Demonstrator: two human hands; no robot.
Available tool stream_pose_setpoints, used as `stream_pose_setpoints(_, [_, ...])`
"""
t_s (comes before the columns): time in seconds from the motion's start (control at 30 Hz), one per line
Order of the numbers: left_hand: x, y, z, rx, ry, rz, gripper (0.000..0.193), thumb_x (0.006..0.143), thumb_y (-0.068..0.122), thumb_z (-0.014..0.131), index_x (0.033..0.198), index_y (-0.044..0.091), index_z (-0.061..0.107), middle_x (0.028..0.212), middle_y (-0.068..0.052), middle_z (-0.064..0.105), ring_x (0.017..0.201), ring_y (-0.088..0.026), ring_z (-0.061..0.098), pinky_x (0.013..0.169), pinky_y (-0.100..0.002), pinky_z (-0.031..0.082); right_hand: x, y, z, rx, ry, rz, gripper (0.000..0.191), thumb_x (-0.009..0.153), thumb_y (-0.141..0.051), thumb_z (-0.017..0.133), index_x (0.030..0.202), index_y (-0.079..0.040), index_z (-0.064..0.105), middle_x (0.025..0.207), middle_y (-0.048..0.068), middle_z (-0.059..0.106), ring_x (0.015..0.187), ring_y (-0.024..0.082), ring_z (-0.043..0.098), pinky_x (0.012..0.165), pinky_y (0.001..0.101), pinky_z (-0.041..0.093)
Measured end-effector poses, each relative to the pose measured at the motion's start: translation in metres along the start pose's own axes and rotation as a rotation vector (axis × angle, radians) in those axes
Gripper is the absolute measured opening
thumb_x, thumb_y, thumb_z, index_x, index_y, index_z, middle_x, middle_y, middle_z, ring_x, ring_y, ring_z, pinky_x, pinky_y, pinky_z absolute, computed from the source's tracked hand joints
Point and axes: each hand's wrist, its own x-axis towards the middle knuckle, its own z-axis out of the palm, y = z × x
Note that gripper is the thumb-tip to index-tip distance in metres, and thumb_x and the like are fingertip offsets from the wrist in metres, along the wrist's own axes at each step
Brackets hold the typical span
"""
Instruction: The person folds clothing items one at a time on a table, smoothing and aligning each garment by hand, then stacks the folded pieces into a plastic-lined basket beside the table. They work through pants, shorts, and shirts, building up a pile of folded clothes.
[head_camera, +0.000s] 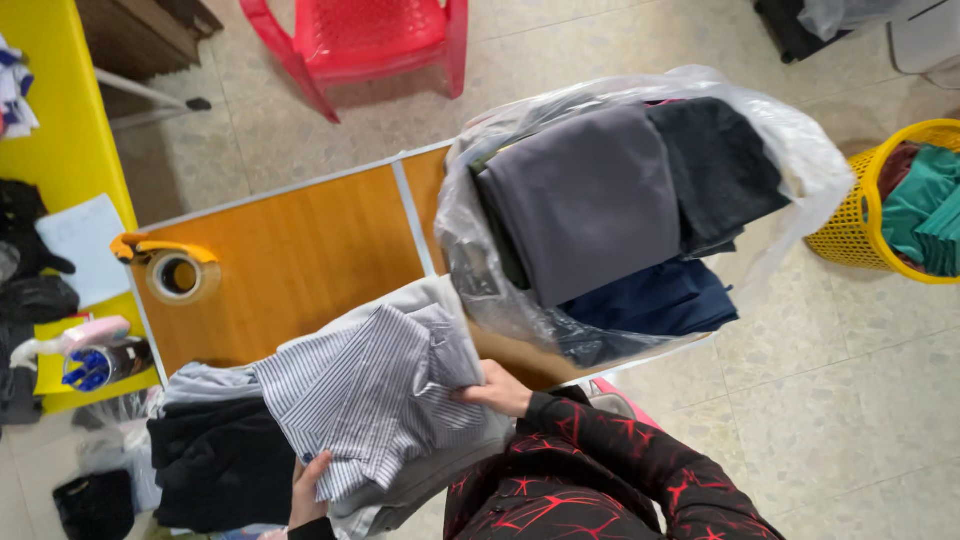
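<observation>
A folded grey-and-white striped shirt (375, 390) lies on top of a small stack of folded clothes at the near edge of an orange table (300, 250). My left hand (308, 492) grips the shirt's near lower edge. My right hand (495, 388) holds its right side, in a black sleeve with red crack-like lines. Under the shirt sits a plain grey folded garment (420, 480). To the left of the stack lies a dark black garment (220, 460).
A clear plastic bag (640, 200) full of folded grey, black and navy clothes rests on the table's right end. A tape dispenser (178, 270) sits at the left. A yellow basket (900, 200) with green cloth, a red chair (370, 40) and a yellow table (60, 130) surround it.
</observation>
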Motion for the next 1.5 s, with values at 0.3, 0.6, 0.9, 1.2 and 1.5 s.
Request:
stream_pose_setpoints(0.3, [0.031, 0.081, 0.355, 0.351, -0.951, 0.130, 0.104, 0.079, 0.028, 0.076, 0.162, 0.005, 0.019, 0.163, -0.011, 0.033, 0.150, -0.023, 0.032, 0.119, -0.037, 0.026, -0.175, -0.042, -0.144, 0.542, 0.814, -0.240, 0.045, 0.088, -0.008, 0.066, 0.130, 0.006, 0.056, 0.113, 0.016, 0.071, 0.102, 0.025, 0.071, 0.089, 0.0395, 0.056])
stream_pose_setpoints(0.6, [0.049, 0.072, 0.700, 0.983, -1.213, 0.091, 0.055, 0.095, 0.028, 0.060, 0.145, 0.005, 0.056, 0.144, -0.003, 0.060, 0.135, -0.011, 0.049, 0.114, -0.025, 0.031, -0.208, -0.024, -0.207, 0.964, 0.955, -0.320, 0.043, 0.098, -0.016, 0.057, 0.134, 0.006, 0.051, 0.121, 0.020, 0.065, 0.108, 0.033, 0.067, 0.092, 0.0512, 0.055])
stream_pose_setpoints(0.9, [0.143, 0.053, 0.783, 0.731, -0.886, -0.234, 0.034, 0.095, 0.024, 0.069, 0.120, 0.001, 0.070, 0.112, -0.002, 0.070, 0.104, -0.014, 0.062, 0.092, -0.029, 0.046, -0.186, -0.011, -0.273, -0.807, 1.217, -0.516, 0.053, 0.087, 0.006, 0.065, 0.138, -0.007, 0.057, 0.131, 0.023, 0.058, 0.120, 0.035, 0.062, 0.100, 0.0413, 0.052])
stream_pose_setpoints(1.2, [0.178, 0.023, 0.830, 1.011, -1.048, 0.013, 0.050, 0.090, 0.023, 0.062, 0.138, 0.009, 0.065, 0.135, 0.005, 0.065, 0.127, -0.007, 0.053, 0.108, -0.022, 0.034, -0.163, -0.094, -0.328, 0.864, 1.150, -0.531, 0.053, 0.090, -0.006, 0.062, 0.141, 0.004, 0.049, 0.133, 0.009, 0.058, 0.118, 0.021, 0.057, 0.102, 0.0368, 0.046])
stream_pose_setpoints(1.5, [0.198, -0.009, 0.825, 1.277, -1.063, 0.119, 0.073, 0.090, 0.042, 0.065, 0.153, 0.010, 0.045, 0.140, -0.011, 0.062, 0.132, -0.020, 0.055, 0.110, -0.033, 0.041, -0.152, -0.060, -0.370, 0.582, 1.365, -0.503, 0.050, 0.087, -0.002, 0.066, 0.135, 0.005, 0.056, 0.129, 0.011, 0.063, 0.115, 0.022, 0.060, 0.101, 0.0351, 0.048])
